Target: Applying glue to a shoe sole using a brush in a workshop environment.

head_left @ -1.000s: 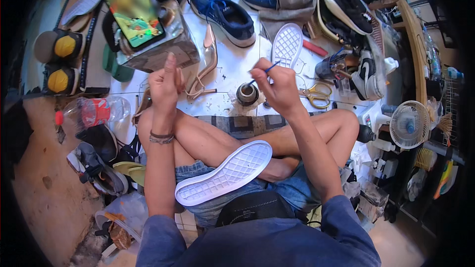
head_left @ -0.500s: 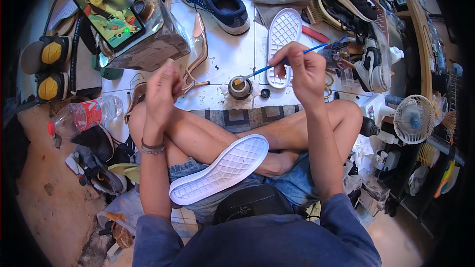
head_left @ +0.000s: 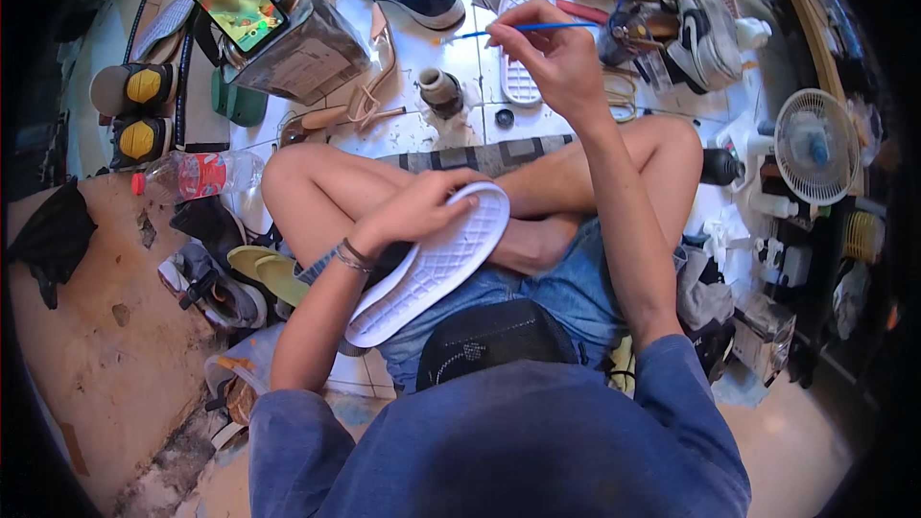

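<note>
White tiled floor [head_left: 411, 50] of a crowded workplace, with shoes along the far edge and a patterned mat [head_left: 480, 155] at the near edge. Over the lap, the white sole [head_left: 443, 254], tilted, grid face showing. On its upper end the left hand [head_left: 422, 206], grasping the rim with thumb on the grid side; cannot tell how far the hidden fingers reach beneath. Above the surface, the right hand [head_left: 552, 58], pinching a thin blue brush [head_left: 470, 35] between thumb and fingertips, bristles pointing left, apart from everything. Near the middle of the near edge, a dark bottle [head_left: 441, 96], seemingly uncapped, with a small black cap [head_left: 504, 119] just beside.

As possible trouble: a drip on bare leg or denim shorts, if too much liquid on the bristles; a tipped bottle, if touched by the right forearm on a low pass; a slipping sole, if pressed far from the holding fingers.

For moving, bare tiles between bottle and heeled sandal [head_left: 374, 67]; toward the right edge less room, because of a second white sole [head_left: 518, 82] and yellow-handled scissors [head_left: 622, 101].
</note>
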Tool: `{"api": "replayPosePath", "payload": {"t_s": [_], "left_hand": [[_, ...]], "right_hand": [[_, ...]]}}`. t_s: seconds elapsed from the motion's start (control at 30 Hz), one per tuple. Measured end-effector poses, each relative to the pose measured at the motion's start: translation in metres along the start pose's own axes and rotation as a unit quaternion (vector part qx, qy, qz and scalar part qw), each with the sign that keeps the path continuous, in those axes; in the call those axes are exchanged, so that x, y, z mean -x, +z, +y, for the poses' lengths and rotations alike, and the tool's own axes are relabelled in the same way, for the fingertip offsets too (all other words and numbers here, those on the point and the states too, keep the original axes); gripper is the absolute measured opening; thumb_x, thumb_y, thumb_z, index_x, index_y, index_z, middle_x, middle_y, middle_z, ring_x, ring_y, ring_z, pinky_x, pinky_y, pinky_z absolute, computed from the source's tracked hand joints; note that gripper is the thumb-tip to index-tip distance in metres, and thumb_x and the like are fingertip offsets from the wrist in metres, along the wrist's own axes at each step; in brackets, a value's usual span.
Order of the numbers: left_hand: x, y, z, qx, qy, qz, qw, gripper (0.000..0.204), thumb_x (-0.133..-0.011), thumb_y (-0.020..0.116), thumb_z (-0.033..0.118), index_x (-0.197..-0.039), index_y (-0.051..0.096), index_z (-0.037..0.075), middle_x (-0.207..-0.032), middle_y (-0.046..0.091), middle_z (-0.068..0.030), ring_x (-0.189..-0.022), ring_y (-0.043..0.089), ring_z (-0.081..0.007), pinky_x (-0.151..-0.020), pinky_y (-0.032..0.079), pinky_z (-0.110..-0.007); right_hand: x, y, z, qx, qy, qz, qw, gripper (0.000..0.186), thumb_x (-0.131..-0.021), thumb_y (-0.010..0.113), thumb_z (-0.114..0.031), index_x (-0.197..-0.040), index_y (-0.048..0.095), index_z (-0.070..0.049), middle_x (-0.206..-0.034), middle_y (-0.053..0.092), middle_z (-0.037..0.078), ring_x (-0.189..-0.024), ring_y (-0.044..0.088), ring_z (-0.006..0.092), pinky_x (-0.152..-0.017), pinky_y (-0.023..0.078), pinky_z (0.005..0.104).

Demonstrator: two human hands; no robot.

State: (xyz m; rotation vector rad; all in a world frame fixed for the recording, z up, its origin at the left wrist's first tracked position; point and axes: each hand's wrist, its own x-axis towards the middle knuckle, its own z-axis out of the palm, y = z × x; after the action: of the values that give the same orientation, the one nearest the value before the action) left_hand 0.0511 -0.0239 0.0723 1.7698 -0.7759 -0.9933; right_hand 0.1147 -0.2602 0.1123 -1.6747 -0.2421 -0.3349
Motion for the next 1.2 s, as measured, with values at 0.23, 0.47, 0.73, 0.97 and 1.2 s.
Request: {"api": "replayPosePath", "payload": {"t_s": [0.23, 0.47, 0.73, 0.97, 1.2], "left_hand": [[0.048, -0.016, 0.039, 0.343, -0.077, 0.204, 0.914, 0.042, -0.098, 0.050, 0.012, -0.139, 0.049, 0.002, -0.118, 0.063, -0.0087, -0.104, 0.062, -0.0124, -0.091, 0.051, -0.027], [0.070, 0.029, 0.037, 0.486, 0.008, 0.326, 0.811, 0.048, -0.096, 0.040, 0.014, -0.144, 0.040, 0.003, -0.124, 0.059, -0.0160, -0.112, 0.062, -0.0212, -0.095, 0.054, -0.035], [0.077, 0.059, 0.005, 0.611, 0.120, 0.297, 0.724, 0.059, -0.101, 0.027, 0.041, -0.147, 0.033, 0.004, -0.140, 0.045, -0.0352, -0.123, 0.056, -0.0375, -0.103, 0.050, -0.045], [0.074, 0.053, 0.004, 0.605, 0.104, 0.319, 0.722, 0.062, -0.101, 0.026, 0.041, -0.151, 0.028, 0.006, -0.144, 0.042, -0.0336, -0.125, 0.054, -0.0380, -0.104, 0.048, -0.043], [0.074, 0.050, -0.004, 0.626, 0.156, 0.298, 0.703, 0.078, -0.098, 0.045, 0.052, -0.157, 0.015, 0.010, -0.134, 0.053, -0.0239, -0.120, 0.059, -0.0329, -0.101, 0.050, -0.043]], "right_hand": [[0.042, -0.039, -0.007, -0.026, 0.002, 0.118, 0.993, 0.015, -0.097, 0.064, -0.014, -0.098, 0.059, 0.000, -0.081, 0.069, 0.008, -0.071, 0.066, 0.0094, -0.061, 0.052, 0.0223], [0.095, -0.056, -0.020, -0.118, 0.060, 0.132, 0.982, 0.015, -0.093, 0.068, -0.006, -0.096, 0.054, -0.002, -0.080, 0.068, 0.008, -0.068, 0.062, 0.0100, -0.060, 0.050, 0.0218], [0.127, 0.007, -0.053, -0.187, 0.124, 0.002, 0.975, 0.018, -0.096, 0.065, -0.011, -0.105, 0.063, 0.004, -0.089, 0.069, 0.009, -0.079, 0.065, 0.0114, -0.069, 0.051, 0.0241], [0.132, 0.047, -0.059, -0.135, 0.162, -0.061, 0.976, 0.015, -0.093, 0.067, -0.006, -0.103, 0.065, 0.005, -0.091, 0.071, 0.009, -0.086, 0.067, 0.0135, -0.075, 0.053, 0.0253], [0.123, 0.059, -0.049, -0.029, 0.101, -0.069, 0.992, 0.009, -0.091, 0.066, -0.004, -0.094, 0.066, 0.004, -0.088, 0.071, 0.013, -0.083, 0.069, 0.0183, -0.073, 0.054, 0.0281]]}}
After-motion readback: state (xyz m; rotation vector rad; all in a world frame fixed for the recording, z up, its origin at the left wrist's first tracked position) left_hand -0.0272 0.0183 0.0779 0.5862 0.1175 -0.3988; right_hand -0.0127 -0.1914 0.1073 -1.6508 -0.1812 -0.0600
